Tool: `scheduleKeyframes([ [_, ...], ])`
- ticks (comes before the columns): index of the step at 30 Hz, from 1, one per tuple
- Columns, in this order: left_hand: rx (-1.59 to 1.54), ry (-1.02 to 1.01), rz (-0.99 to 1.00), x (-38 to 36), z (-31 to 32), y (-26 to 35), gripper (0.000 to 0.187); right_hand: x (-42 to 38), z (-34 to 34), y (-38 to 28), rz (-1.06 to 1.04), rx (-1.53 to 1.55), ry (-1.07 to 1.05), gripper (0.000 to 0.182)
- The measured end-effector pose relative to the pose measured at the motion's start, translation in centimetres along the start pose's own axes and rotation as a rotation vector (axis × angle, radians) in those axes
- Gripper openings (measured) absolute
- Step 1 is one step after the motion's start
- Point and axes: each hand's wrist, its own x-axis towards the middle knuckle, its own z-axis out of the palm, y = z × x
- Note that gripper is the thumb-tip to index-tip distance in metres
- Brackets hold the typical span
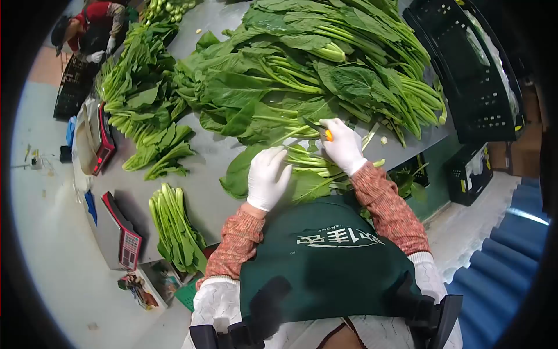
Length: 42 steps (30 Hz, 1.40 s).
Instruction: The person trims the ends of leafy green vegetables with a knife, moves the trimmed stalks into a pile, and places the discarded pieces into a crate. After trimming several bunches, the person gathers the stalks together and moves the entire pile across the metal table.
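Observation:
My right hand (344,146), in a white glove, is closed around a small knife (329,135) with an orange handle. The dark blade points left, over the stems. Just below lies a loose bunch of leafy greens (314,163) at the table's near edge, its leaves to the left and its stems to the right. My left hand (268,177), also gloved, rests at the leaf side of this bunch, with the fingers stretched and the thumb apart. Beyond both hands rises a large heap of leafy greens (343,75).
More greens (139,99) lie along the table's left side, and a separate bunch (177,230) sits near my left elbow. Two red scales (125,232) (103,142) stand at the left. Dark crates (474,70) (469,174) are on the right. Another person (87,29) works at far left.

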Motion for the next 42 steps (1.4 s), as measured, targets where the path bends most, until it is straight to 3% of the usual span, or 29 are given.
scheduleKeyframes([
  [4, 0.05, -0.006, -0.034, 0.1, -0.3, 0.5, 0.038, 1.4, 2.0, 0.2, 0.058, -0.189, -0.125, 0.029],
  [5, 0.008, 0.019, -0.056, -0.1, -0.6, 0.6, 0.038, 1.2, 2.1, 0.3, 0.006, -0.248, -0.054, 0.023],
  [9, 0.116, 0.12, -0.094, -0.8, -2.2, 0.2, 0.038, -0.3, -0.9, -0.7, -0.161, -0.022, -0.325, 0.016],
  [10, 0.111, 0.151, -0.11, -0.6, -2.7, 0.5, 0.038, -0.9, -1.4, -0.9, -0.233, -0.026, -0.434, 0.022],
  [12, 0.113, 0.134, -0.088, 0.0, -3.2, 0.7, 0.038, -1.4, -3.0, -1.5, -0.12, 0.161, -0.655, 0.032],
  [13, 0.106, 0.109, -0.064, 0.0, -2.7, 0.5, 0.039, -1.5, -1.9, -0.4, -0.135, 0.244, -0.481, 0.038],
  [14, 0.099, 0.086, -0.041, -0.1, -2.1, 0.3, 0.041, -0.9, -1.7, -0.1, -0.124, 0.09, -0.359, 0.034],
  [16, 0.05, 0.02, -0.068, -0.1, -0.9, 0.0, 0.038, 0.8, -0.9, 0.2, 0.082, 0.012, -0.296, 0.028],
  [17, 0.033, 0.02, -0.07, -0.1, -0.5, 0.3, 0.038, 1.1, 0.4, 0.9, 0.012, -0.115, -0.213, 0.023],
  [20, 0.01, -0.018, -0.066, 0.0, 0.1, 0.4, 0.037, 1.6, 3.0, 0.5, -0.003, -0.313, -0.237, 0.021],
  [21, 0.013, -0.026, -0.062, -0.1, 0.1, 0.3, 0.037, 1.9, 3.5, 0.4, 0.031, -0.321, -0.331, 0.025],
  [24, 0.026, 0.01, -0.061, -0.3, -0.6, 0.5, 0.036, 2.2, 2.3, -0.2, 0.01, -0.119, -0.327, 0.03],
  [25, 0.034, 0.019, -0.062, -0.1, -1.1, 0.6, 0.035, 2.6, 1.0, -0.6, 0.089, 0.038, -0.412, 0.035],
  [28, 0.057, 0.108, -0.036, 0.5, -3.0, 1.3, 0.033, 3.0, -3.9, -2.1, 0.397, 0.787, -0.495, 0.03],
  [32, 0.07, 0.267, 0.054, 1.9, -4.3, 2.5, 0.033, 2.9, -9.2, -4.1, 0.423, 0.895, -0.425, 0.023],
  [33, 0.11, 0.296, 0.155, 2.5, -4.8, 3.4, 0.041, 2.7, -9.8, -4.6, 0.431, 0.925, -0.424, 0.023],
  [34, 0.156, 0.276, 0.183, 3.4, -5.2, 4.6, 0.044, 2.3, -10.1, -5.0, 0.438, 0.956, -0.425, 0.023],
  [36, 0.252, 0.232, 0.232, 5.3, -5.0, 6.6, 0.049, 1.8, -9.9, -5.7, 0.21, 0.906, -0.423, 0.027],
  [38, 0.23, 0.153, 0.303, 6.0, -4.3, 6.6, 0.062, 0.9, -11.1, -8.1, 0.225, 1.007, -0.444, 0.034],
  [40, 0.171, 0.134, 0.299, 6.4, -4.5, 6.5, 0.062, -0.4, -10.7, -6.5, 0.35, 1.073, -0.495, 0.044],
  [42, 0.137, 0.065, 0.081, 7.0, -5.2, 7.7, 0.049, -0.7, -11.2, -6.6, 0.425, 1.127, -0.281, 0.045],
])
